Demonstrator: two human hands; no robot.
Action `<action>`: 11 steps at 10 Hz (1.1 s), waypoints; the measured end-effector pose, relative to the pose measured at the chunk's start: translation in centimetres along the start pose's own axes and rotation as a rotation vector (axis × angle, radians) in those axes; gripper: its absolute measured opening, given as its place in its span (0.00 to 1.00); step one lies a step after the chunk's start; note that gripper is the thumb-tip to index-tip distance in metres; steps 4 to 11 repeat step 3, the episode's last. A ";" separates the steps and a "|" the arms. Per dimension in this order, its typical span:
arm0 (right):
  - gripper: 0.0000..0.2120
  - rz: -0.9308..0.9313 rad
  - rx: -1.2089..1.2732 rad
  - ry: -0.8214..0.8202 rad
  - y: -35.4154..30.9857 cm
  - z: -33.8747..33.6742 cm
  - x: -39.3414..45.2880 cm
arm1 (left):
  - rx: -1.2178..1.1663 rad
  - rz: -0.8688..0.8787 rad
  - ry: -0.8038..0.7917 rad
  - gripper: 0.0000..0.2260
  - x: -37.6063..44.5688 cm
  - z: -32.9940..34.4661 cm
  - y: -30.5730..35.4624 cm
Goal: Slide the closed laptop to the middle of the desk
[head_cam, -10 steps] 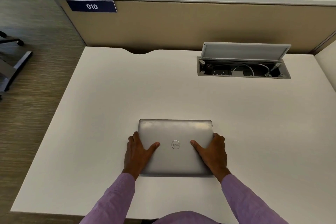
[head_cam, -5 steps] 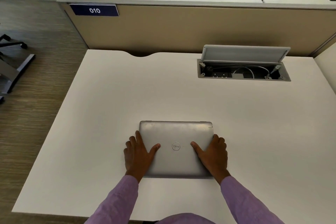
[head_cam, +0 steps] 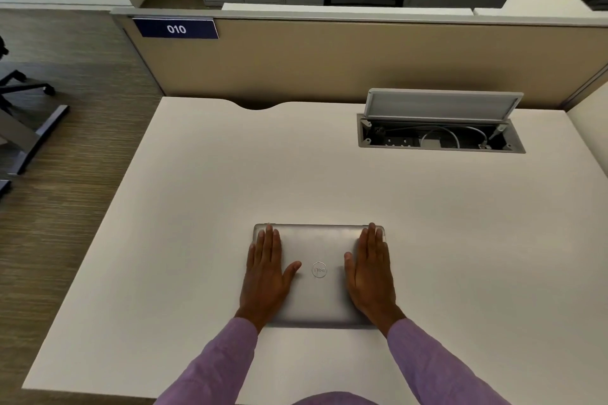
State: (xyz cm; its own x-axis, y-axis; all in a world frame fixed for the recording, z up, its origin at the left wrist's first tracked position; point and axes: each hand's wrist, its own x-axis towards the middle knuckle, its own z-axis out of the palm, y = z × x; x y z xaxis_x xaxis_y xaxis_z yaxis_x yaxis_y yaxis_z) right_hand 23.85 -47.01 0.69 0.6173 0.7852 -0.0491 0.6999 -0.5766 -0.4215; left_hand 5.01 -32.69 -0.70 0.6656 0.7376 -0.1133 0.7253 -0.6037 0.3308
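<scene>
A closed silver laptop (head_cam: 318, 245) with a round logo lies flat on the white desk (head_cam: 230, 174), near the front edge and roughly midway left to right. My left hand (head_cam: 266, 276) rests palm down on the left part of the lid, fingers stretched toward the far edge. On the right part of the lid my right hand (head_cam: 371, 276) lies the same way. Neither hand curls around an edge; both thumbs point inward toward the logo. Purple sleeves cover both forearms.
An open cable box (head_cam: 441, 141) with its lid (head_cam: 441, 105) raised is sunk into the desk at the back right. A tan partition (head_cam: 329, 59) with a "010" label bounds the far edge. A chair base (head_cam: 26, 108) stands on the floor at left.
Both hands have moved from gripping the laptop's left and right sides to lying flat on top of the lid with fingers straight. The laptop has hardly shifted on the desk.
</scene>
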 end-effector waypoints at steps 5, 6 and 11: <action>0.31 -0.091 0.051 0.007 -1.4 1.6 -0.3 | -0.038 0.096 0.034 0.29 0.3 1.3 3.5; 0.31 -0.091 0.051 0.007 -1.4 1.6 -0.3 | -0.038 0.096 0.034 0.29 0.3 1.3 3.5; 0.31 -0.091 0.051 0.007 -1.4 1.6 -0.3 | -0.038 0.096 0.034 0.29 0.3 1.3 3.5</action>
